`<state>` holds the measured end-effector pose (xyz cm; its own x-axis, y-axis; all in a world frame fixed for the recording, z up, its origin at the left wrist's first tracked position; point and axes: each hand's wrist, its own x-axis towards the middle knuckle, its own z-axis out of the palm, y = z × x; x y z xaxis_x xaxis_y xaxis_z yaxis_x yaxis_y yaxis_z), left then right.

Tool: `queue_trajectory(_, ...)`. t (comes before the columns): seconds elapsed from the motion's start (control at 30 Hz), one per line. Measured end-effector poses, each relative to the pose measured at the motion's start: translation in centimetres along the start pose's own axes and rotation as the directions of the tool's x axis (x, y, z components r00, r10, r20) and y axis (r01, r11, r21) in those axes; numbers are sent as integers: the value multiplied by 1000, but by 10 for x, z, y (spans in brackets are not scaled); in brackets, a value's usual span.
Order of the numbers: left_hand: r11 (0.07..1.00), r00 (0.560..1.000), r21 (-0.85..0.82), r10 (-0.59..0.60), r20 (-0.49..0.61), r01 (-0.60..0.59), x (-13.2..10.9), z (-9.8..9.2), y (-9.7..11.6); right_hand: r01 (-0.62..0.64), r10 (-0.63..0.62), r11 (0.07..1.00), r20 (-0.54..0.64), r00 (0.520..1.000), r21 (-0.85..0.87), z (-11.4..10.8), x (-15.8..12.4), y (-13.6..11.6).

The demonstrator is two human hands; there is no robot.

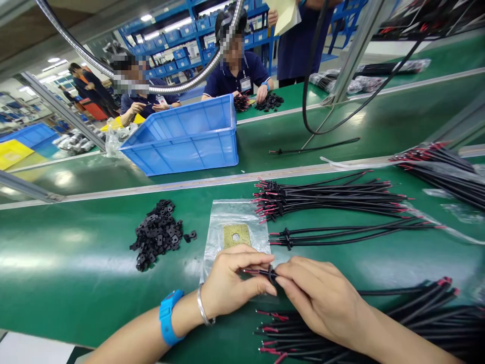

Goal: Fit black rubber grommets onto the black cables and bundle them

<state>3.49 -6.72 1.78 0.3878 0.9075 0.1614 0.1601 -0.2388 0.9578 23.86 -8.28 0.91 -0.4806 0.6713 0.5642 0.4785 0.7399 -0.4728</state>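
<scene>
My left hand [237, 278] closes its thumb and fingertips round a small black clip [271, 273] that sits on a cable end, where thin stripped wires [252, 271] stick out. My right hand [326, 293] pinches the black cable [390, 291] just behind the clip; the cable runs off to the right beneath that hand. A pile of loose black clips [159, 232] lies to the left. Beyond my hands, a yellow sponge [235, 235] with a hole rests on a clear plastic bag [214, 227]. A few cables with clips [326, 235] lie past my right hand.
A bundle of clipped cables [333, 197] lies farther back, another cable bundle [417, 328] at front right. A blue bin [189, 146] stands beyond the metal rail [182, 183]. A metal hose [178, 91] and a black cord [305, 96] hang overhead. Co-workers [257, 71] sit opposite.
</scene>
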Motion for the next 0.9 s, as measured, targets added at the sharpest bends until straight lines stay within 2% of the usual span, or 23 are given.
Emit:
queue_trajectory(0.1, 995, 998, -82, -61, 4, 61, -4, -4, -2, -3, 3, 1000, -4, 1000, 4, -2, 0, 3)
queue_trajectory(0.23, 995, 996, -47, -84, -30, 83, -9, -4, -3, 16, -15, 1000, 12, 1000, -26, -2, 1, 5)
queue_trajectory(0.47, 972, 996, 233, 54, -68, -37, -11, 1, 0, 38, -36, 995, 28, 999, -88, 4, 1, -1)
queue_trajectory(0.6, 921, 987, 363, 161, -26, -141, -8, -4, 7, 147, -137, 967, 61, 989, -210, -13, 3, -2)
queue_trajectory(0.67, 876, 978, 440, 208, 22, -196, -3, -17, 11, 220, -210, 925, 68, 975, -311, -28, 5, 2)
queue_trajectory(0.73, 805, 978, 561, 202, 49, -194, 3, -38, 10, 214, -221, 881, 33, 975, -421, -40, 8, 12)
queue_trajectory(0.83, 617, 999, 787, 33, -9, -14, 11, -82, -1, 80, -98, 869, -12, 995, -489, -42, 10, 36)
queue_trajectory(0.9, 466, 994, 880, -92, -59, 96, 15, -110, -12, -14, 30, 895, 30, 999, -446, -32, 8, 53)
